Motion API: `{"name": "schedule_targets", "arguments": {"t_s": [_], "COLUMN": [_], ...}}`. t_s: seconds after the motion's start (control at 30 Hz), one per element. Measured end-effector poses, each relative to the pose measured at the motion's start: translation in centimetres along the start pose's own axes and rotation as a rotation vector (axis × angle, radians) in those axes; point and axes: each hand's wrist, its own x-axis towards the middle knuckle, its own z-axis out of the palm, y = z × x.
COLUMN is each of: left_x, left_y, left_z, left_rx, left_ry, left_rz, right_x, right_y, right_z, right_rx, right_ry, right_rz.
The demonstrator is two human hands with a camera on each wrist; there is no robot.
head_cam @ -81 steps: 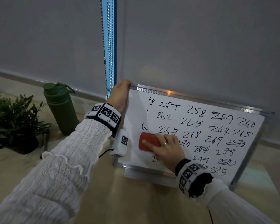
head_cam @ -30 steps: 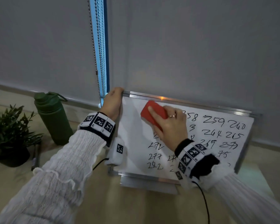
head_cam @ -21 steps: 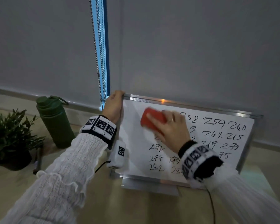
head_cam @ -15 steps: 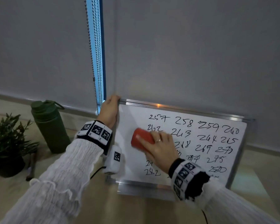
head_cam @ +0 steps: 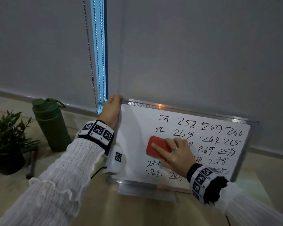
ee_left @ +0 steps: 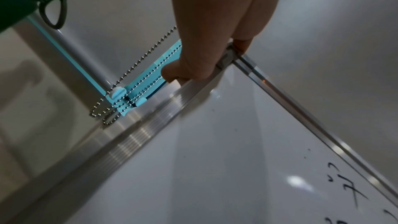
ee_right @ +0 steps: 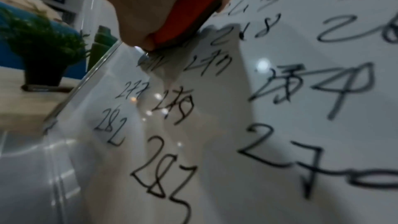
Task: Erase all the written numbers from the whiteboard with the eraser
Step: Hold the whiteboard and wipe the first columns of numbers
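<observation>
A whiteboard (head_cam: 134, 121) with a metal frame leans against the grey blind, black handwritten numbers (head_cam: 211, 128) covering its middle and right. Its left strip is wiped bare. My right hand (head_cam: 175, 154) grips a red eraser (head_cam: 155, 146) and presses it flat on the board, left of centre. In the right wrist view the eraser (ee_right: 189, 11) sits above smeared numbers (ee_right: 172, 105). My left hand (head_cam: 112, 110) grips the board's top left corner (ee_left: 228, 57), fingers curled over the frame.
A green bottle (head_cam: 50, 124) stands left of the board, with a potted plant (head_cam: 5, 141) further left and a pen-like object (head_cam: 31, 165) lying beside it. Bead chains (head_cam: 95, 54) hang behind the left hand. The board rests on a tan tabletop (head_cam: 137, 209).
The eraser has swept from the top left of the board down to left of centre. The leftmost digits of the upper rows are now wiped away. The left hand stays on the corner.
</observation>
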Motion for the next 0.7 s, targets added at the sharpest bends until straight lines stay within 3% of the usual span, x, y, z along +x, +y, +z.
{"name": "schedule_targets", "arguments": {"t_s": [0.07,0.17,0.23,0.3,0.4,0.47,0.53,0.63,0.7], "left_x": [-0.1,-0.3,-0.5,-0.6,-0.6,-0.5,-0.4,-0.1,0.4], "left_y": [0.2,0.3,0.5,0.6,0.5,0.5,0.3,0.0,-0.2], "left_z": [0.0,-0.1,0.0,0.1,0.0,-0.1,-0.3,-0.2,0.0], "left_rx": [0.01,-0.004,-0.013,-0.017,-0.006,0.035,0.043,0.076,0.026], "left_ry": [0.01,0.008,0.007,0.009,0.027,0.016,0.006,-0.007,0.002], "left_rz": [0.001,-0.014,-0.02,-0.022,-0.018,0.002,0.012,-0.003,-0.021], "right_x": [1.3,5.3,5.9,4.3,0.1,-0.4,1.4,4.9,5.2], "right_y": [1.3,3.8,3.6,1.9,-1.0,-0.8,0.4,3.0,3.0], "right_z": [-0.8,-2.3,-2.0,-0.8,0.5,0.4,-0.2,-1.7,-1.8], "right_rx": [-0.038,-0.047,-0.017,0.038,0.037,0.012,-0.011,-0.025,0.019], "right_ry": [0.063,0.205,0.209,0.152,-0.045,-0.075,0.004,0.17,0.177], "right_rz": [0.018,0.231,0.248,0.146,-0.129,-0.179,-0.065,0.293,0.383]}}
